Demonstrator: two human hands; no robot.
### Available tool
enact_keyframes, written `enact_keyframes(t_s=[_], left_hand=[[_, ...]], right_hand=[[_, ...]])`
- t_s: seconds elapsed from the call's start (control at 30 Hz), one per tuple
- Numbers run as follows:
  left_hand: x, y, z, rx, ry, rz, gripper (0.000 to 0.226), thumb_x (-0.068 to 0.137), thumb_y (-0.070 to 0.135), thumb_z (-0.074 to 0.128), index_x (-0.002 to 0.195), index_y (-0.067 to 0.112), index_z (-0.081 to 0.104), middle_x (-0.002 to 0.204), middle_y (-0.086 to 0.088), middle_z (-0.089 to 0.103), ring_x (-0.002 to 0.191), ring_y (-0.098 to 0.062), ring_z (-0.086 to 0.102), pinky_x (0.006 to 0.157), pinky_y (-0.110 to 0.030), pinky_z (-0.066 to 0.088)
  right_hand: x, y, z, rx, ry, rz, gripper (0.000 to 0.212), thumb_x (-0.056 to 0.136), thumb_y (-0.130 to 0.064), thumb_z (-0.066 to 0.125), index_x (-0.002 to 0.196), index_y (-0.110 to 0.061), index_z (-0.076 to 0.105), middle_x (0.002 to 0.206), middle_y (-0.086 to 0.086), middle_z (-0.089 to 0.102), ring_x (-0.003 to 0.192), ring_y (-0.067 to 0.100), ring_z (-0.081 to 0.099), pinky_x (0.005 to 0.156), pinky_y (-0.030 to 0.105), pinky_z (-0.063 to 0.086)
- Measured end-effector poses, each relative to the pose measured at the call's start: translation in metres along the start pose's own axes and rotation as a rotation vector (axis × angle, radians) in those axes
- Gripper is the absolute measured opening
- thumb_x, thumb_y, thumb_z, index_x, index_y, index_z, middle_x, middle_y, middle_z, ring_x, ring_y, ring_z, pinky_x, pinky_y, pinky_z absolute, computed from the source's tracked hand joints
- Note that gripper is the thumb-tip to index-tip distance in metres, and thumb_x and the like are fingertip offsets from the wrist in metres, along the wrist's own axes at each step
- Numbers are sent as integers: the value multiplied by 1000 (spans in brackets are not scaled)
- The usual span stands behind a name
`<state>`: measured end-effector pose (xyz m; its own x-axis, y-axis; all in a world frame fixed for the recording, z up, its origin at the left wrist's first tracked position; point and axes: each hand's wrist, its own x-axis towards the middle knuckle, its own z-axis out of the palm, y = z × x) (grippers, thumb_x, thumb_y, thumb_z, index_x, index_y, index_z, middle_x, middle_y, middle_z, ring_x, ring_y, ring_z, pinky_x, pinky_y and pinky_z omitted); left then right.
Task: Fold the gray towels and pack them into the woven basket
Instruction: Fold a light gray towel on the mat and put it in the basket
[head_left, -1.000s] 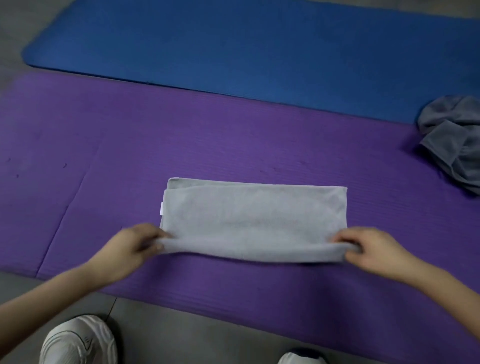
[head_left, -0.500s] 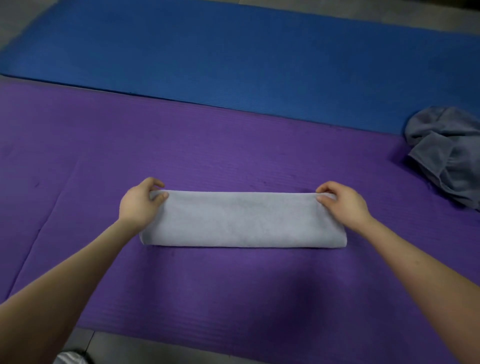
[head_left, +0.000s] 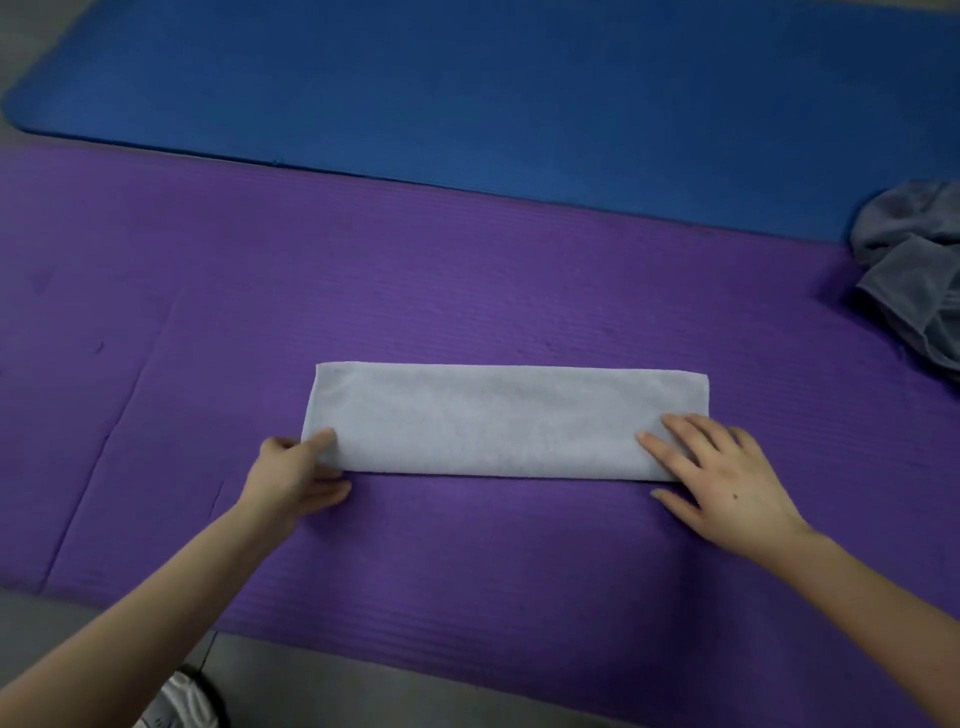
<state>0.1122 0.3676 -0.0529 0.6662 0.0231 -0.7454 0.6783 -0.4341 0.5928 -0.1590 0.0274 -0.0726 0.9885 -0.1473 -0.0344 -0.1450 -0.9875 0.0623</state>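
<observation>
Gray towel (head_left: 498, 421) lay as narrow strip on purple mat (head_left: 467, 291). Within 0.5 s hands moved from far corners to near ones: left hand (head_left: 296, 478) pinched left end, right hand (head_left: 727, 478) pressed flat, fingers spread. Lengthwise fold done; crosswise fold likely next. Woven basket unseen.

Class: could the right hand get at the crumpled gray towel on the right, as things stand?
Probably yes: only bare purple mat lies between right hand and crumpled towel, and the hand grips nothing.

A purple mat (head_left: 467, 270) lies beside a blue mat (head_left: 519, 78) on gray floor (head_left: 363, 686).
</observation>
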Motion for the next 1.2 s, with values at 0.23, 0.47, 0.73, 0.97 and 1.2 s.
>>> enact_keyframes(t_s=[0.23,0.47,0.73,0.97,1.2], left_hand=[[23,82,44,-251,80,438,47,85,12,68,121,12,39,88,-8,55,65,-14,54,57,-17,54],[14,78,64,659,48,1129,40,82,7,58,121,13,59,114,-8,62,103,-28,58,90,-35,42],[-57,-63,45,1345,-434,1980,42,79,13,48,119,24,53,110,-7,58,105,-23,50,88,-35,36],[-61,-83,73,1170,-323,1855,26,85,30,55,111,24,57,97,-3,66,82,-17,62,85,-32,37],[-81,-62,54,824,-395,1422,29,93,46,44,111,28,58,99,16,68,76,0,52,75,-11,32]], right_hand=[[-1,-58,-13,96,147,18,41,64,-19,43,102,-12,58,71,5,64,58,26,59,44,28,47],[30,-168,-53,481,-223,30,42,83,-41,47,112,-17,66,90,2,72,81,20,67,70,27,52],[28,-111,-48,682,-130,75,32,78,-20,48,100,-21,71,94,-9,73,84,14,68,73,24,52],[8,-81,-53,907,-356,56,64,68,-12,38,128,-26,57,127,-12,59,118,1,53,103,17,38],[-1,-95,-54,566,-403,-220,102,71,-51,69,146,-44,-1,124,-32,27,119,-14,24,113,20,1]])
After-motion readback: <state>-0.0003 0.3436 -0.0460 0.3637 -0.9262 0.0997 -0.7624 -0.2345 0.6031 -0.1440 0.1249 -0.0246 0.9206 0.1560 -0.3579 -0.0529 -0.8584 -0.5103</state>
